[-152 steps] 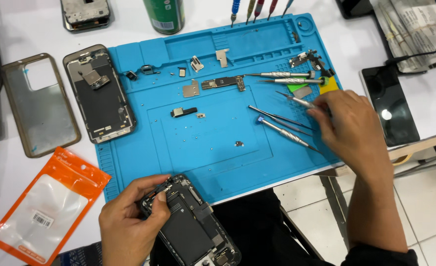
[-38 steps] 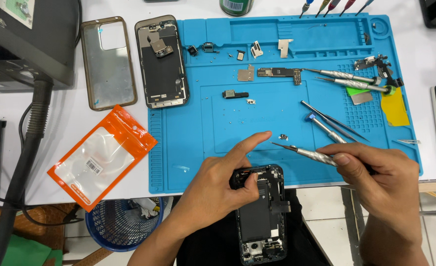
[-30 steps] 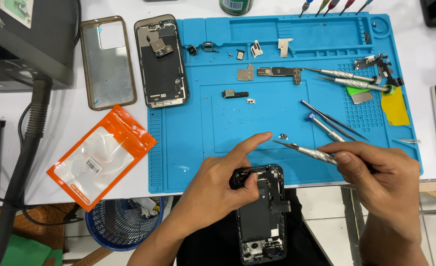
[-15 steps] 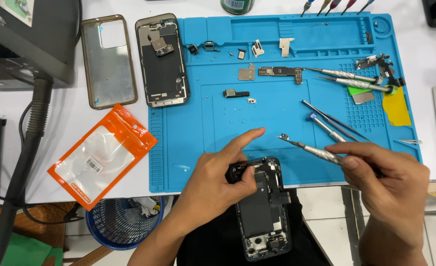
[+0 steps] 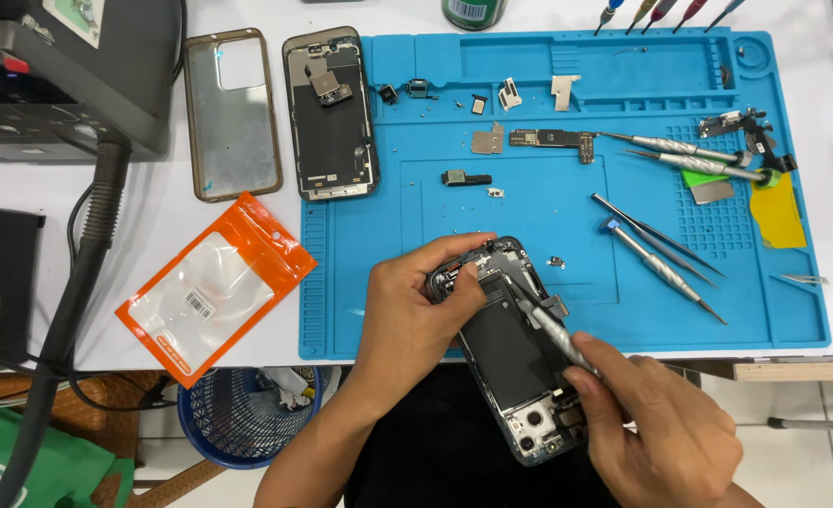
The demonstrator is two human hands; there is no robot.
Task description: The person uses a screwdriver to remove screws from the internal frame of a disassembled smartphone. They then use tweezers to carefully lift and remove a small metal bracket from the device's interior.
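Right hand: my right hand point(image 5: 656, 428), at 5 o'clock, is closed around one silver screwdriver point(image 5: 550, 332), tip down inside the phone.
Left hand: my left hand point(image 5: 416, 306) wraps the top end of one opened phone point(image 5: 510, 353), thumb and fingers pinching its edge.
Phone: tilted over the near edge of the blue mat point(image 5: 529, 310), at 6 o'clock.
Loose tools: two thin ones point(image 5: 656, 252) at 2 o'clock, two more point(image 5: 684, 155) beyond.
Far left: one orange pouch point(image 5: 214, 287) at 9 o'clock; one clear case point(image 5: 233, 113) and one second phone frame point(image 5: 332, 113) at 11 o'clock.
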